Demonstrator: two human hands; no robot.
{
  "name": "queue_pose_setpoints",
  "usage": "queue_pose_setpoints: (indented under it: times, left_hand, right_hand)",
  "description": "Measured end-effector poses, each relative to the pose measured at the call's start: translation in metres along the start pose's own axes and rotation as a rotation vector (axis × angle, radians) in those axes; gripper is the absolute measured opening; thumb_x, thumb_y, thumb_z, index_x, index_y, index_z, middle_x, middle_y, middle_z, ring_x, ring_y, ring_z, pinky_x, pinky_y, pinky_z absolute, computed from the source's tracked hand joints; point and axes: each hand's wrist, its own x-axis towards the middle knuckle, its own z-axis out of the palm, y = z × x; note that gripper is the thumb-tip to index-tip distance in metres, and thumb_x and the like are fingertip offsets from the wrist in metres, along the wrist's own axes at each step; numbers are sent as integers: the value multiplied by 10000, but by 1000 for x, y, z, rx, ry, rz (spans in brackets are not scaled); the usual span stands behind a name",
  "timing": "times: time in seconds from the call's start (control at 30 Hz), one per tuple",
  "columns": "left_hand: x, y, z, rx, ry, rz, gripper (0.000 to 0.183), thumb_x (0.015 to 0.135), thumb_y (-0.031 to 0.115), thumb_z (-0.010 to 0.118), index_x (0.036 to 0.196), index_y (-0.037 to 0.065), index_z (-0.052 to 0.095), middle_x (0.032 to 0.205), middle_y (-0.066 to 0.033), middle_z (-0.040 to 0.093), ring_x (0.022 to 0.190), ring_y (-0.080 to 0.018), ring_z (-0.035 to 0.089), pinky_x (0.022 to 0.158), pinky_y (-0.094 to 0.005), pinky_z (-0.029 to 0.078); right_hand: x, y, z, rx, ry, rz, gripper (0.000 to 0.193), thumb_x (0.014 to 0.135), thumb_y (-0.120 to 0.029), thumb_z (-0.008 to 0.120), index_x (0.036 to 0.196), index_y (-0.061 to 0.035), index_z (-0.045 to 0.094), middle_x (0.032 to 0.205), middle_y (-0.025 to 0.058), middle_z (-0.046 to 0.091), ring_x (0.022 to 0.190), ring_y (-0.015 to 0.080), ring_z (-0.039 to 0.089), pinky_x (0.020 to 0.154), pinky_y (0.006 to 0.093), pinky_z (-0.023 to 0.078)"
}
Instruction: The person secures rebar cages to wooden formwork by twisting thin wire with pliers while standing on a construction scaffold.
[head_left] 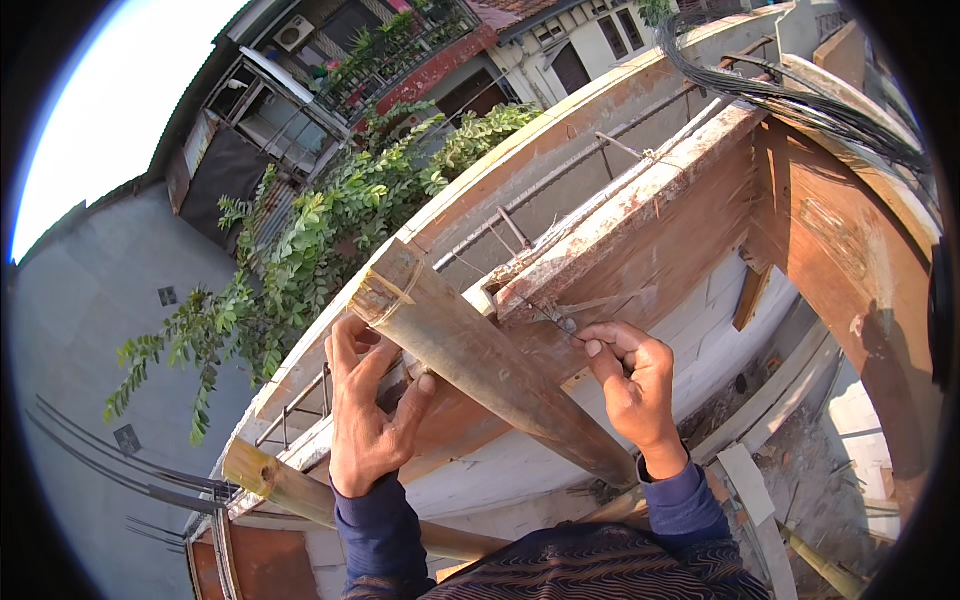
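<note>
A thick bamboo pole (490,370) slants up between my hands, its cut end resting by the wooden formwork edge. My left hand (375,410) is at the pole's upper left side, fingers bent in behind it and thumb curled toward them; what they hold is hidden. To the right of the pole, my right hand (632,385) pinches a thin wire (548,314) between thumb and forefinger. That wire runs up to the end of a rough, cement-stained timber (630,215). Below the timber stands a brown plywood panel (660,235).
Steel rebar (560,180) runs inside the curved formwork. A bundle of dark wire (790,95) lies at upper right. Another bamboo pole (285,485) crosses at lower left. Leafy branches (310,250) hang beyond the edge, near a grey wall (100,330). Curved plywood (840,230) stands right.
</note>
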Motion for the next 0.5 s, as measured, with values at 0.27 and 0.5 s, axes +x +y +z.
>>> queue_pose_setpoints:
  times: [0.27, 0.5]
  left_hand:
    - [25, -22, 27, -512, 39, -100, 391, 937, -67, 523, 1301, 8, 644, 1158, -144, 698, 1022, -265, 673, 947, -364, 506]
    - [65, -3, 31, -112, -67, 130, 384, 910, 91, 735, 1288, 48, 683, 1195, -119, 725, 1063, -203, 683, 917, -368, 536]
  right_hand:
    - [-2, -70, -18, 118, -49, 37, 175, 970, -79, 618, 997, 56, 725, 824, -21, 664, 652, -12, 436, 563, 183, 321]
    - [0, -26, -20, 31, -52, 24, 159, 961, -58, 622, 996, 49, 733, 797, -23, 659, 644, -11, 423, 540, 198, 291]
